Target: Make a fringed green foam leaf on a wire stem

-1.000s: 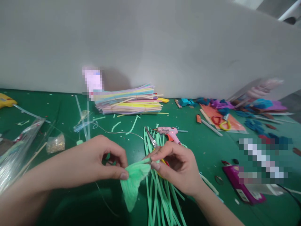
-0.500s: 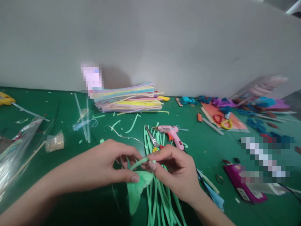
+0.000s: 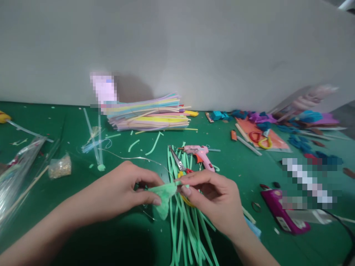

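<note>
A light green, fuzzy leaf-shaped piece (image 3: 163, 201) is pinched between the thumb and fingers of my left hand (image 3: 126, 188). My right hand (image 3: 212, 199) is closed in a pinch on the right end of a green strip along the piece's upper edge. Whether strip and piece are joined I cannot tell. Below and behind the hands lie long green pipe cleaners (image 3: 183, 236). Scissors (image 3: 176, 157) with red and yellow on the handles rest on them, partly hidden by my right hand. A pink glue gun (image 3: 198, 151) lies just beyond.
Banded bundles of pastel pipe cleaners (image 3: 146, 114) lie by the wall. At left are clear glue sticks (image 3: 99, 140), a small bag of beads (image 3: 60, 166) and plastic wrapping (image 3: 22, 177). A magenta packet (image 3: 283, 212) and an orange sheet (image 3: 277, 138) are at right. A thin wire (image 3: 138, 158) curves behind my hands.
The green piece has been turned and folded up, so less hangs below my left thumb. The strip that arched between my hands now lies nearly straight along its top. The view has shifted slightly.
</note>
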`<state>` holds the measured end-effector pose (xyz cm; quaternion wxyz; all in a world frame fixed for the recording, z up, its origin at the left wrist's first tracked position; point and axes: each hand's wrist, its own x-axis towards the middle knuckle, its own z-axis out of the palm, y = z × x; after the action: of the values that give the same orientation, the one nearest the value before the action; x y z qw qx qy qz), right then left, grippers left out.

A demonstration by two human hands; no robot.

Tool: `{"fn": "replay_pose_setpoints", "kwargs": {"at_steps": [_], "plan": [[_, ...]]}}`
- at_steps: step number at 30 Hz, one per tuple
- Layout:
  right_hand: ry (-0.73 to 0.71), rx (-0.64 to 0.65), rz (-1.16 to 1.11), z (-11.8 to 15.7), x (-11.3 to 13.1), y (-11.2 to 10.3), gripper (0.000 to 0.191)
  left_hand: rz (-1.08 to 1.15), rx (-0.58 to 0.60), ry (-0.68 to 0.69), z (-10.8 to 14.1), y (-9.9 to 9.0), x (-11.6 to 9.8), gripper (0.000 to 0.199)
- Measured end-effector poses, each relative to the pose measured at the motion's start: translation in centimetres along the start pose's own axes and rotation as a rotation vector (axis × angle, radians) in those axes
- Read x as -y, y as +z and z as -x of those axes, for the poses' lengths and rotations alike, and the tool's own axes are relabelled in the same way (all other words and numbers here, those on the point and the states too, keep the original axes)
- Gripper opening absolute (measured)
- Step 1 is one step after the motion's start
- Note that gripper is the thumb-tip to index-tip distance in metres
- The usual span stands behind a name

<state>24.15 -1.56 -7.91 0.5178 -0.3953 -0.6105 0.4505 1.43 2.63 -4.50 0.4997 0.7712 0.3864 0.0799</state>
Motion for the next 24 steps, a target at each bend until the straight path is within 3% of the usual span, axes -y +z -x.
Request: {"fn": "replay_pose_setpoints", "kwargs": {"at_steps": [11, 24], "plan": [[-0.047, -0.014, 0.051, 0.19, 0.09, -0.13, 0.031, -0.063, 0.061, 0.085, -0.22, 0.02, 0.32, 0.040], [-0.007, -0.062, 0.004, 0.84, -0.12, 0.11, 0.025, -0.066, -0.005, 0.051, -0.10, 0.16, 0.09, 0.033]]}}
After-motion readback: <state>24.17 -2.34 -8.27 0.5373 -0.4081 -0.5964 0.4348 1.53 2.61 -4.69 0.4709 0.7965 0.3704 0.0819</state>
